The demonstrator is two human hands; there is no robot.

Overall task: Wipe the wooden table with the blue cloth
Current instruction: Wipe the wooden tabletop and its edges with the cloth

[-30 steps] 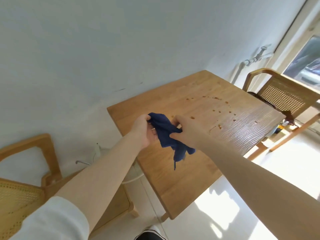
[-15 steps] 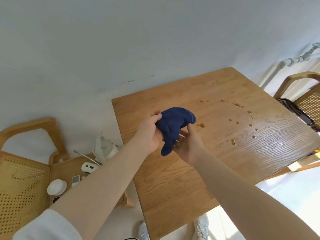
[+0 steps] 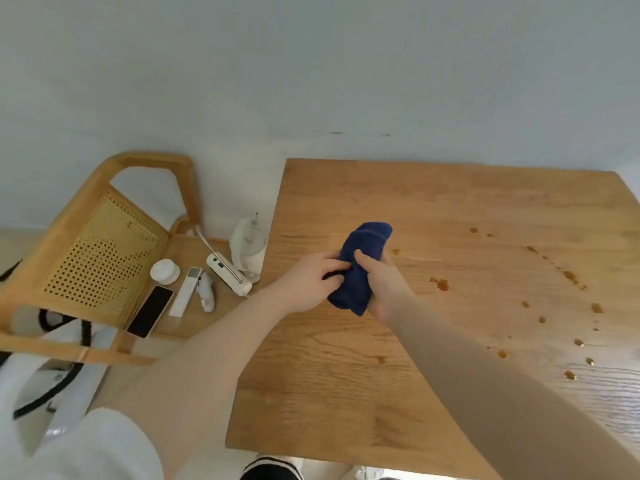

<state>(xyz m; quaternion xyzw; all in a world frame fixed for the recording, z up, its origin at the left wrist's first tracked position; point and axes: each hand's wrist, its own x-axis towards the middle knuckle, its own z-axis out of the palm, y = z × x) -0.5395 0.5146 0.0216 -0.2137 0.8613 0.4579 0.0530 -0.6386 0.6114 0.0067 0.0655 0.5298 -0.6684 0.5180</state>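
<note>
While both hands are stretched out over the table (image 3: 433, 393), the cloth (image 3: 360, 268) sits bunched between them, above the left part of the top. The left hand (image 3: 308, 278) comes at it from the left, fingers curled round its near left side. The right hand (image 3: 384, 289) grips it from the right and underneath, with the thumb laid across the front of the bundle. Both hands are closed on the cloth. I cannot tell whether its lower end touches the wood or hangs just above it.

The cloth is dark blue and looks soft and thick, like towelling. It is gathered into a long lump, not spread flat. Its rounded upper end pokes out past the fingers toward the wall (image 3: 311, 64), and a folded corner shows below the right palm.

The table is pale wood with plain grain. A loose arc of small brown drops (image 3: 568, 275) is scattered over its right half, well apart from the cloth. One bigger spot (image 3: 441, 283) lies near the right wrist, and another small one (image 3: 396, 251) just right of the cloth.

To the left of the table stands a cane-backed chair (image 3: 97, 251). On its seat lie a dark phone (image 3: 149, 316), a white remote (image 3: 186, 291), a white kettle (image 3: 248, 245) and a few other small white things.
</note>
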